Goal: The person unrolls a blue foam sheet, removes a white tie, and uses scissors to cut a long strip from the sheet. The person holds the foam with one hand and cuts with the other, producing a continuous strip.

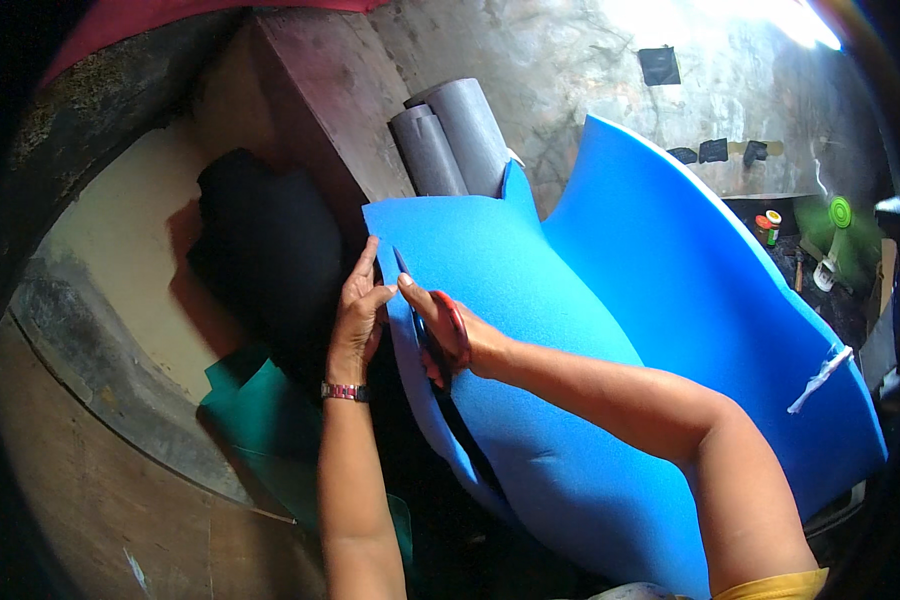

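A large blue foam sheet point(610, 330) curves across the middle and right of the view. My right hand point(448, 330) grips red-handled scissors point(432, 325) whose blades run along the sheet's left edge. A narrow strip of the blue foam point(415, 385) hangs separated below the scissors. My left hand point(360, 305), with a bracelet at the wrist, pinches the sheet's left edge just beside the scissor tips.
Two grey rolls point(450, 140) lean against the concrete wall behind the sheet. A black roll point(265, 250) lies to the left, with green sheet material point(260, 420) under it. A brown wooden plank point(315, 90) stands at the back. Small containers point(770, 225) and clutter sit at the right.
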A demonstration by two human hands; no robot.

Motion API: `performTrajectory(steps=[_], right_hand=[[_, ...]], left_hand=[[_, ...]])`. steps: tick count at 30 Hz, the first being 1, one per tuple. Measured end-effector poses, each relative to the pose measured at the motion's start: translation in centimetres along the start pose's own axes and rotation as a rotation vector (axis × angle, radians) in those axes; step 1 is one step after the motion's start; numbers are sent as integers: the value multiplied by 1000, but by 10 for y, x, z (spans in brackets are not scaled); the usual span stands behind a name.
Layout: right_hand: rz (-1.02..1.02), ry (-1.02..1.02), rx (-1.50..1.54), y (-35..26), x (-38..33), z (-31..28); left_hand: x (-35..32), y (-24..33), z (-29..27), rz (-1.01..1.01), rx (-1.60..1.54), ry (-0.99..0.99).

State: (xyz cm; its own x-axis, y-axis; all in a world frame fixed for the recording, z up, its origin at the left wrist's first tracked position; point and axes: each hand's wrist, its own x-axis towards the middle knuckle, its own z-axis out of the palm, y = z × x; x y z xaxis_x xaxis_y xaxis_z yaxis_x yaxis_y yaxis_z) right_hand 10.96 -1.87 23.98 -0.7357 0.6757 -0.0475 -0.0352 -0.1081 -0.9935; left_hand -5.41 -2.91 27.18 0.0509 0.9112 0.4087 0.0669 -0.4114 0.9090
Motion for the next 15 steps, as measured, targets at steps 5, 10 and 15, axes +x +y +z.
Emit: performTrajectory(steps=[5, 10, 15], right_hand=[[66, 37, 168, -5, 14, -1], [-94, 118, 36, -1, 12, -4], [-57, 60, 20, -2, 13, -9]], left_hand=[[-2, -2, -3, -7, 10, -9], [14, -7, -10, -89, -78, 118], [50, -9, -15, 36, 285, 281]])
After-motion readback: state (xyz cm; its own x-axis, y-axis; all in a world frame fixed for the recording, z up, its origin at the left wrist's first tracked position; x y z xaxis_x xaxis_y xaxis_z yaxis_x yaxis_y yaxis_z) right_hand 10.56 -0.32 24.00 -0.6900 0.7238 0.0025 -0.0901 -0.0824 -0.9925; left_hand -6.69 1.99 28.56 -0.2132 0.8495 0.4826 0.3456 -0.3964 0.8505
